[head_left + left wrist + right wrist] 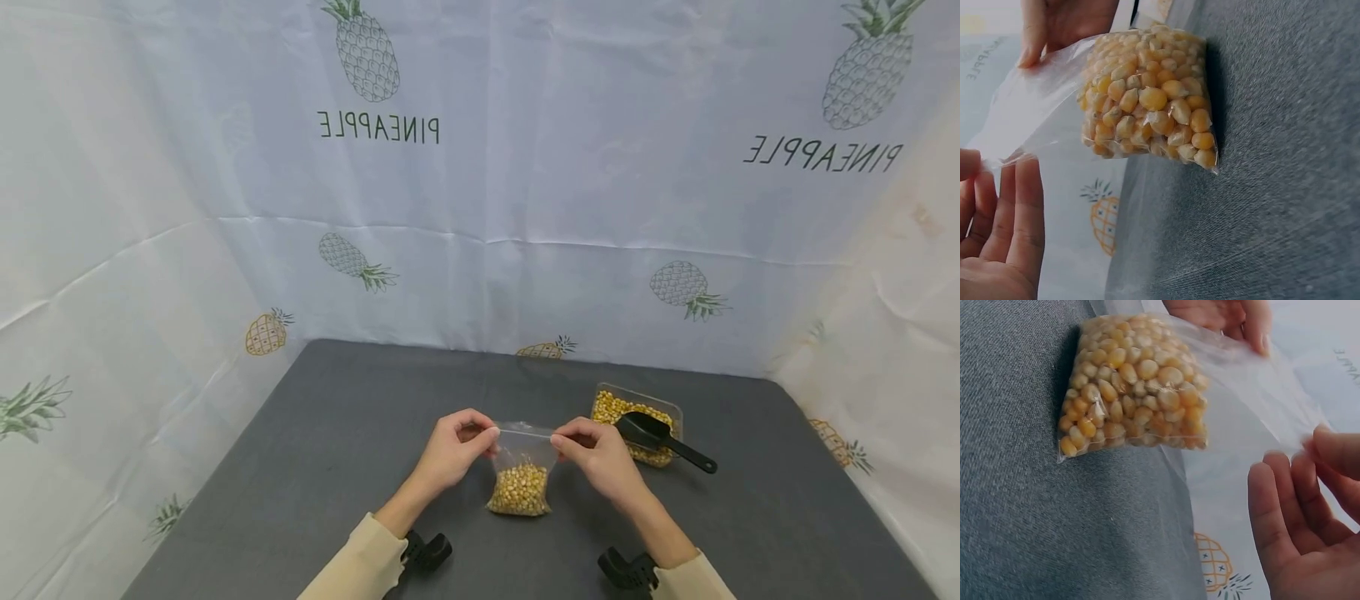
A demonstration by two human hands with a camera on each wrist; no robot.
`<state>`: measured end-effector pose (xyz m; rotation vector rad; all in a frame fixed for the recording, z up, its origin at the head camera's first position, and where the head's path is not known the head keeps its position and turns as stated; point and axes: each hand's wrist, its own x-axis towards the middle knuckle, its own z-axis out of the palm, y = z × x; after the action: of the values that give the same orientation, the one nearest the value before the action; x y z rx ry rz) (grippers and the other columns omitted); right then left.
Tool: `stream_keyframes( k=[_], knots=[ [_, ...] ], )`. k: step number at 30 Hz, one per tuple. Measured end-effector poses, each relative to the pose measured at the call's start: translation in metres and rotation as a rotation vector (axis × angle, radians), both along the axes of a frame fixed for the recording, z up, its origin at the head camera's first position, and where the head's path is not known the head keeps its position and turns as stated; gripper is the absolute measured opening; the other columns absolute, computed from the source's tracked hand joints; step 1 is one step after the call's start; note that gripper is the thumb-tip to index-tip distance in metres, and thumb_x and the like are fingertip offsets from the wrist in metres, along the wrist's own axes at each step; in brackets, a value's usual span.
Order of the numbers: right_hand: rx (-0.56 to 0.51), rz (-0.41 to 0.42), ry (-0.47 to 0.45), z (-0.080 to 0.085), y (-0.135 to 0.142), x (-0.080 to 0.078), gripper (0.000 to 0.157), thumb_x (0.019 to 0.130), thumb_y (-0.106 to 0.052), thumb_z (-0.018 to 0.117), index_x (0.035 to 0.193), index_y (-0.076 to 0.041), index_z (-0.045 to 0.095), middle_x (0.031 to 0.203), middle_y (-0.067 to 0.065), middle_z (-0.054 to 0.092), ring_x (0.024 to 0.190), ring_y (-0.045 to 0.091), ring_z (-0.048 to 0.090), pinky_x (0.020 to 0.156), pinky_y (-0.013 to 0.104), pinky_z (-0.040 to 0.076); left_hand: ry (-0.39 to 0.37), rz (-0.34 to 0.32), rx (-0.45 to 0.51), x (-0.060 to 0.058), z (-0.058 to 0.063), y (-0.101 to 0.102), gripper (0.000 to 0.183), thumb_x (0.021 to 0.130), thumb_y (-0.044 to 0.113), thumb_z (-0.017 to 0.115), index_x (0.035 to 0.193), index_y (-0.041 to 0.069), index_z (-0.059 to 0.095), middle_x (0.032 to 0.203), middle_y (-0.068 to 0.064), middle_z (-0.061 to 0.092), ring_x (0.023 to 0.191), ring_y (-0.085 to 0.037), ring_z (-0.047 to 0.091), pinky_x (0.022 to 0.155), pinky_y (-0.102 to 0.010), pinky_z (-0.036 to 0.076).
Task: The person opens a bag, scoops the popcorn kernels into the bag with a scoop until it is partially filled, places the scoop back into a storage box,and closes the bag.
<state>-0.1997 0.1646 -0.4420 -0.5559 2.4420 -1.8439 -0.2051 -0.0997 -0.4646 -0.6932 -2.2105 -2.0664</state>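
Note:
A clear plastic zip bag [521, 483] stands upright on the dark table, its lower part filled with yellow corn kernels [1147, 94]. My left hand [453, 448] pinches the bag's top left corner between thumb and fingers. At the top right corner, my right hand [596, 457] pinches the same edge, so the top is stretched between both hands. In the right wrist view the right hand [1316, 519] has its other fingers extended beside the thin plastic. Whether the zip seal is closed, I cannot tell.
Behind my right hand sits a clear plastic tub [678, 417] of corn kernels. A black scoop [651, 431] lies across it, handle pointing right over the rim. White cloth with pineapple prints [480, 167] hangs around the grey table [360, 400].

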Motion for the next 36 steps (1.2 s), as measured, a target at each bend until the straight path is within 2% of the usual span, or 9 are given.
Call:
stream_keyframes(
  k=[7,13,17,20,23,27,32,36],
  knots=[
    [0.019,-0.065,-0.053,-0.007,-0.004,-0.008,0.027,0.097,-0.019,0.072,0.109,0.006,0.072,0.089,0.017,0.070,0.078,0.021,0.067,0.080,0.046,0.057,-0.028,0.040,-0.029,-0.008,-0.005,0.003,0.024,0.101,0.013,0.066,0.109,-0.009,0.065,0.089,-0.023,0.068,0.077,-0.031,0.070,0.075,-0.046,0.059],
    [0.041,-0.041,-0.050,-0.010,-0.005,-0.011,0.027,0.097,-0.017,0.071,0.111,0.007,0.071,0.090,0.015,0.070,0.080,0.024,0.068,0.080,0.047,0.057,-0.023,0.065,-0.059,-0.007,-0.006,0.002,0.019,0.101,0.013,0.065,0.108,-0.005,0.066,0.090,-0.021,0.068,0.081,-0.034,0.069,0.075,-0.045,0.059],
    [0.065,-0.019,-0.069,-0.011,-0.005,-0.012,0.027,0.097,-0.017,0.070,0.112,0.006,0.071,0.091,0.012,0.070,0.081,0.027,0.068,0.079,0.048,0.057,-0.023,0.069,-0.054,-0.006,-0.008,0.003,0.015,0.100,0.008,0.065,0.107,-0.006,0.066,0.093,-0.023,0.069,0.083,-0.040,0.068,0.077,-0.050,0.057],
    [0.093,-0.022,-0.084,-0.012,-0.005,-0.013,0.023,0.097,-0.016,0.070,0.110,0.003,0.072,0.092,0.010,0.070,0.081,0.026,0.068,0.078,0.048,0.057,-0.018,0.093,-0.099,-0.005,-0.010,0.003,0.011,0.099,0.007,0.066,0.105,-0.002,0.067,0.093,-0.019,0.070,0.082,-0.037,0.068,0.075,-0.044,0.058],
    [0.113,-0.027,-0.090,-0.014,-0.004,-0.014,0.020,0.097,-0.016,0.070,0.109,-0.001,0.073,0.094,0.009,0.070,0.082,0.027,0.068,0.077,0.048,0.057,-0.009,0.112,-0.169,-0.005,-0.012,0.001,0.010,0.100,0.011,0.067,0.104,0.003,0.069,0.094,-0.012,0.070,0.082,-0.027,0.068,0.074,-0.034,0.056],
    [0.130,-0.027,-0.064,-0.016,-0.004,-0.014,0.019,0.098,-0.016,0.069,0.111,-0.002,0.074,0.095,0.008,0.071,0.082,0.028,0.068,0.076,0.046,0.056,0.009,0.126,-0.240,-0.002,-0.011,-0.003,0.013,0.100,0.018,0.067,0.106,0.006,0.071,0.098,-0.005,0.070,0.088,-0.019,0.067,0.079,-0.031,0.054],
    [0.153,-0.052,-0.005,-0.017,-0.003,-0.014,0.019,0.098,-0.016,0.069,0.111,-0.003,0.074,0.093,0.006,0.071,0.079,0.025,0.067,0.072,0.037,0.056,0.045,0.151,-0.294,-0.002,-0.011,-0.008,0.020,0.102,0.020,0.064,0.115,0.006,0.070,0.108,-0.004,0.070,0.098,-0.022,0.068,0.086,-0.036,0.055],
    [0.183,-0.087,0.037,-0.017,-0.001,-0.014,0.017,0.098,-0.013,0.069,0.110,-0.004,0.074,0.092,0.004,0.072,0.080,0.028,0.068,0.069,0.032,0.055,0.056,0.151,-0.321,-0.002,-0.011,-0.010,0.023,0.103,0.021,0.063,0.120,0.007,0.069,0.112,-0.005,0.070,0.102,-0.023,0.067,0.088,-0.036,0.055]
  ],
)
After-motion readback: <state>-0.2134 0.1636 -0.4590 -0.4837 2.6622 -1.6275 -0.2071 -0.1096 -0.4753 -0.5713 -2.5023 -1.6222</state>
